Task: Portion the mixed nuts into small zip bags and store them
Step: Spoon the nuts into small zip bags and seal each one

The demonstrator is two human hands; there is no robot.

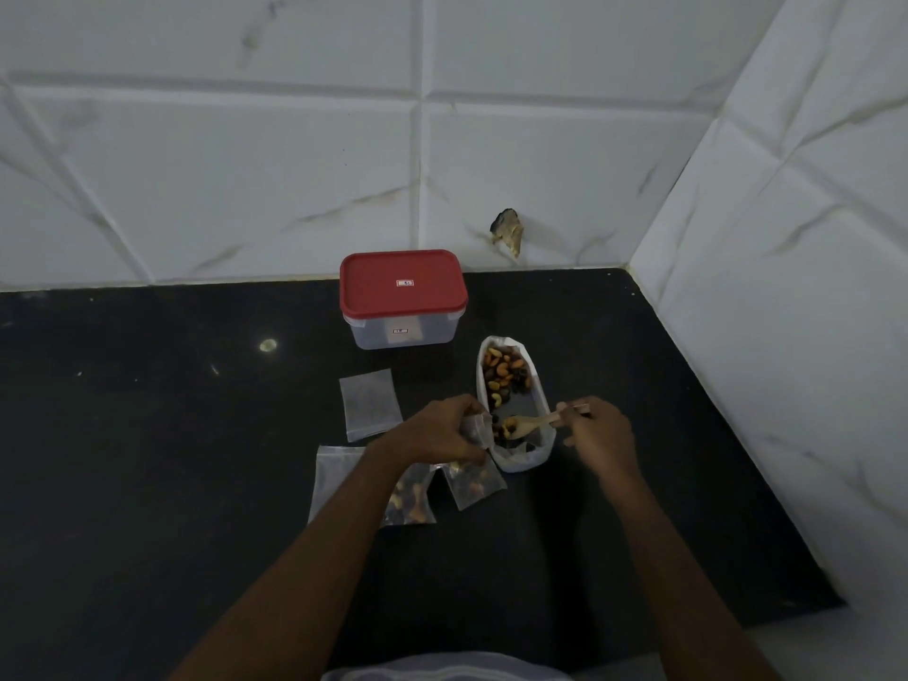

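Head view: the left hand (437, 432) pinches a zip bag (474, 427) open while the right hand (597, 435) grips a loaded wooden spoon (528, 425) just beside it, over the mixed nuts (506, 371). A filled bag (410, 498) and a second filled bag (476, 484) lie under the left fingers, and an empty bag (369, 403) lies beyond them (plenty left, I judge). What the red-lidded container (403, 287) holds is unclear.

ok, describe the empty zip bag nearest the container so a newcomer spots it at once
Find the red-lidded container at the back of the black counter. Just in front of its left corner lies a flat clear zip bag. Unlike the filled bags nearer the person, it holds no nuts and lies apart from the others.
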